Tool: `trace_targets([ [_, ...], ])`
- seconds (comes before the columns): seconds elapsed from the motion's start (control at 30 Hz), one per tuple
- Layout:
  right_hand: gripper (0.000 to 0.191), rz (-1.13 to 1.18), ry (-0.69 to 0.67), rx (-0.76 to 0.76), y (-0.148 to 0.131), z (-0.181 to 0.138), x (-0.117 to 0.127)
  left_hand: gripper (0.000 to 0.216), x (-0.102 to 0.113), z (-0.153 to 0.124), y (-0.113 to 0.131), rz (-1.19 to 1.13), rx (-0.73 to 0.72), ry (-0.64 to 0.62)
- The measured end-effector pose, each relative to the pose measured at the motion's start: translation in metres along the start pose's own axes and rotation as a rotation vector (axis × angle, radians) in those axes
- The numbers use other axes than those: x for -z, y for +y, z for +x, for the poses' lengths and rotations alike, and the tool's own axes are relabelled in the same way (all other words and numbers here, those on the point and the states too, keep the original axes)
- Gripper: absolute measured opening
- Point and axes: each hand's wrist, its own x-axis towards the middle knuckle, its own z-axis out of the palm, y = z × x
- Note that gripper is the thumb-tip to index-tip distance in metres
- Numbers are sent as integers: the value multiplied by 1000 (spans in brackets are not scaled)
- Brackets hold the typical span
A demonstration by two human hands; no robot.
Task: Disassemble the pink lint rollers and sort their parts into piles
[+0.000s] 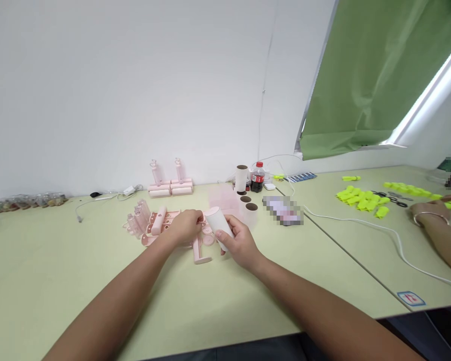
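Observation:
My right hand is wrapped round a white paper roll, held tilted, with a pale pink disc on its upper end. Close to its left, my left hand has its fingers curled together among pink plastic parts; what they pinch, if anything, is hidden. Small round pink caps lie between the hands. Just below my left hand a pink L-shaped part rests on the table. Pink shells and clear pinkish handles are grouped left of that hand.
Two assembled pink rollers stand by the wall. Cardboard-cored white rolls, a cola bottle and a blurred flat object are right of centre. A white cable crosses the right table, near yellow pieces and another person's arm.

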Motion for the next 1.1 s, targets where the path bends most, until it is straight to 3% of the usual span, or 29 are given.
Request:
trace_targets([
  [0.43,41,3,6,-52,-3,1,-1,11,15,11,0,-114,-57,-109],
  [0.77,41,43,-13,-54,-1,1,-1,16,6,16,-9,-180,-81,-52],
  [0.87,39,26,-21,-69,0,1,-1,17,11,13,-8,-183,-53,71],
  [1.0,39,-50,-46,-105,-2,1,-1,34,23,-11,-2,-515,4,328],
  [1.1,38,-100,-123,-111,-5,0,-1,39,25,-35,4,-803,-124,253],
])
